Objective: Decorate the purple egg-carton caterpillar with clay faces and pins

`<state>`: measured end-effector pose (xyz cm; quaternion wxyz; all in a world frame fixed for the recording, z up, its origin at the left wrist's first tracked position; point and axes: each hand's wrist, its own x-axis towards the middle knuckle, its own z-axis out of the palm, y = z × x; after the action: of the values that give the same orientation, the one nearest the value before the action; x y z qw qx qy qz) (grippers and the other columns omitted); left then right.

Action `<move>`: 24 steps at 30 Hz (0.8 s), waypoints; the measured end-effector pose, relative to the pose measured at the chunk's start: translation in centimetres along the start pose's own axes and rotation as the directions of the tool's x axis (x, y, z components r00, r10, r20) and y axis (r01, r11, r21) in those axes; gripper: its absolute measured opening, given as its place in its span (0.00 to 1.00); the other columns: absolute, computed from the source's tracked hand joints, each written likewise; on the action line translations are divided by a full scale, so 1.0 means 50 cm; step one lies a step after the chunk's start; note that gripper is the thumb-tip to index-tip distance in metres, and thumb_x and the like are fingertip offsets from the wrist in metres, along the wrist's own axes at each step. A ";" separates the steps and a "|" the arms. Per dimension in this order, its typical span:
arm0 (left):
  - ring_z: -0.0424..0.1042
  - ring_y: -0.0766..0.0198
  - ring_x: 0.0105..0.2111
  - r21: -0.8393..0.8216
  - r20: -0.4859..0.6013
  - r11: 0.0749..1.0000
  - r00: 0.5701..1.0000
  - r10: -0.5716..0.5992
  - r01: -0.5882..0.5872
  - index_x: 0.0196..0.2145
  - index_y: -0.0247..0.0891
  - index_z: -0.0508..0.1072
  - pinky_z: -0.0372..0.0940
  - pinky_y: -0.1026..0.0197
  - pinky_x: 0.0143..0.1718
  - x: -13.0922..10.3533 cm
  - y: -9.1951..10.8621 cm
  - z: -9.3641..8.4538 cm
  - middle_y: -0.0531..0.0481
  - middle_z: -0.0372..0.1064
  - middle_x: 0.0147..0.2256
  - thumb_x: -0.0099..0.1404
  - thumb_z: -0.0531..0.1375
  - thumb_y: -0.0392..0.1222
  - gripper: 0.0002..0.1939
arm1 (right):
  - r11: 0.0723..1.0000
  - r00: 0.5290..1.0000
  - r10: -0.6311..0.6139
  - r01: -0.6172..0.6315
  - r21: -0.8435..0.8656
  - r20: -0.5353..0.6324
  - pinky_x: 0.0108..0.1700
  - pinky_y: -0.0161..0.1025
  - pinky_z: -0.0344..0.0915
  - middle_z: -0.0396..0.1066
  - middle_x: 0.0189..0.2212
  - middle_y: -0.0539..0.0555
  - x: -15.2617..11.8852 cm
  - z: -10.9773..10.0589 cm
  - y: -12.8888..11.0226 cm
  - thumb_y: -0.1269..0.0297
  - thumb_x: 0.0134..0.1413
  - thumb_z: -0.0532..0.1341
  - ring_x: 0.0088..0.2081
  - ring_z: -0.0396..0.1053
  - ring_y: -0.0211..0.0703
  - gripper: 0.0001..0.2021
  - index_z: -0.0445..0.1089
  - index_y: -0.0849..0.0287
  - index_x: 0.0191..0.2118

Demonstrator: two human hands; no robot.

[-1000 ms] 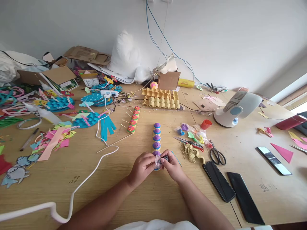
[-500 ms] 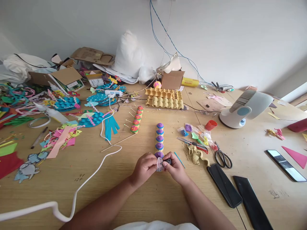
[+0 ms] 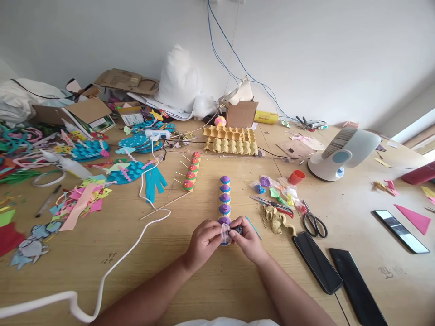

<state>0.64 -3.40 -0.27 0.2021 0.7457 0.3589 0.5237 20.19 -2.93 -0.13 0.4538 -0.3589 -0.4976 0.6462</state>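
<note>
Pale wall (image 3: 306, 54) behind wooden table (image 3: 78, 258) | row of purple-capped cups (image 3: 224, 198) stands mid-table, perhaps for easy reach | left hand (image 3: 202, 240) and right hand (image 3: 250, 243) pinch above its near end | scissors (image 3: 315, 225) lie right, likely handy | clear wrap (image 3: 224, 233) in left fingertips, seemingly to steady it | black lump (image 3: 237, 229) in right fingertips, just beside

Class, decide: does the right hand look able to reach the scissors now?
Probably, though the right hand holds a black lump; only a blue stick and tan clay separate it from the scissors.
</note>
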 end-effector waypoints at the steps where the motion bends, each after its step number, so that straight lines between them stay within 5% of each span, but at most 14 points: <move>1: 0.77 0.63 0.38 -0.007 -0.007 1.000 1.000 0.011 -0.011 0.45 0.42 0.82 0.72 0.61 0.41 0.000 0.000 0.000 0.47 0.79 0.37 0.71 0.64 0.36 0.07 | 1.000 1.000 -0.005 0.005 -0.006 0.007 0.33 0.37 0.70 0.72 0.33 0.49 -0.001 0.000 0.000 0.49 0.58 0.72 0.30 0.71 0.37 0.19 0.66 0.55 0.40; 8: 0.73 0.65 0.33 -0.012 0.000 1.000 1.000 0.024 -0.024 0.37 0.42 0.81 0.68 0.63 0.38 0.002 -0.005 0.001 0.50 0.75 0.32 0.70 0.65 0.33 0.06 | 0.995 0.997 -0.083 0.083 -0.062 0.003 0.33 0.35 0.66 0.69 0.34 0.50 -0.003 0.001 0.005 0.51 0.60 0.70 0.32 0.66 0.36 0.16 0.65 0.55 0.38; 17: 0.78 0.64 0.38 -0.035 0.006 0.998 0.999 -0.046 0.046 0.49 0.44 0.82 0.73 0.65 0.41 0.004 -0.002 -0.004 0.49 0.79 0.38 0.69 0.67 0.35 0.11 | 0.998 0.997 -0.062 0.062 -0.004 0.035 0.38 0.36 0.71 0.71 0.37 0.50 -0.003 0.001 -0.006 0.53 0.56 0.74 0.34 0.71 0.36 0.18 0.68 0.54 0.43; 24: 0.77 0.65 0.36 -0.101 0.015 0.995 1.000 0.011 -0.009 0.47 0.44 0.82 0.72 0.65 0.40 0.007 0.005 -0.005 0.49 0.78 0.35 0.70 0.67 0.37 0.08 | 0.995 0.994 0.076 -0.080 0.055 0.073 0.25 0.30 0.65 0.71 0.23 0.45 -0.006 0.002 0.000 0.48 0.56 0.73 0.21 0.69 0.32 0.21 0.63 0.56 0.37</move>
<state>0.55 -3.34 0.22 0.2398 0.7403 0.3266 0.5365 20.18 -3.25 -0.10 0.4204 -0.3416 -0.4803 0.6899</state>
